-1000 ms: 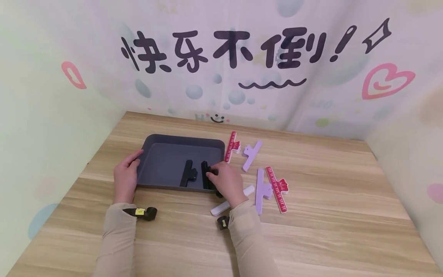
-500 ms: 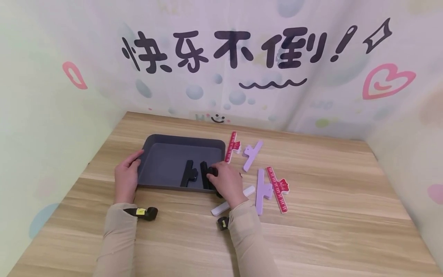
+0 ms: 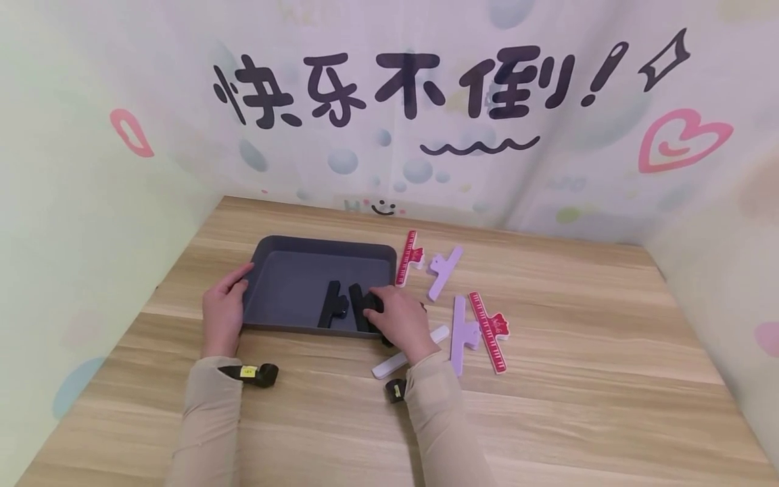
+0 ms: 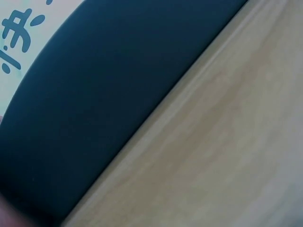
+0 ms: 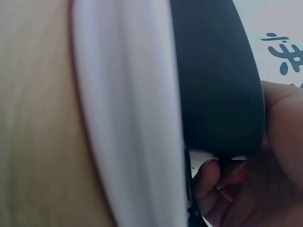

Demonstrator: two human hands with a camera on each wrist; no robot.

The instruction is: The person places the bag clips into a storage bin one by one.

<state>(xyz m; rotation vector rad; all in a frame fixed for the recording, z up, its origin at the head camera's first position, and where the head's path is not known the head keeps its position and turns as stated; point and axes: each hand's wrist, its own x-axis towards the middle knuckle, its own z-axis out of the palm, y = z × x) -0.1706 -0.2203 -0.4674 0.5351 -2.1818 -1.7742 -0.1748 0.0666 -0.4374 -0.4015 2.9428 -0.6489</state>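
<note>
A dark grey rectangular tray (image 3: 286,284) lies on the table. My left hand (image 3: 222,314) holds its left wall, which fills much of the left wrist view as a dark band (image 4: 104,85). Inside the tray, near the right wall, my right hand (image 3: 402,318) pinches a black clip (image 3: 359,308) between thumb and fingers. Left of it a second black clip (image 3: 331,306) lies on the tray floor. A small dark piece (image 3: 386,342) shows just outside the front right corner, mostly covered by the right hand. The right wrist view shows the curled fingers (image 5: 208,177) by the tray wall.
A white clip (image 3: 389,365) lies partly under the right wrist. To the right of the tray are two lilac clips (image 3: 458,335) (image 3: 444,274) and two red clips with ruler-like marks (image 3: 487,331) (image 3: 406,260). A printed curtain (image 3: 389,169) hangs behind the table.
The black clip in my right hand has tilted slightly, its far end shifting left towards the other black clip. My left hand and the tray have stayed in place.
</note>
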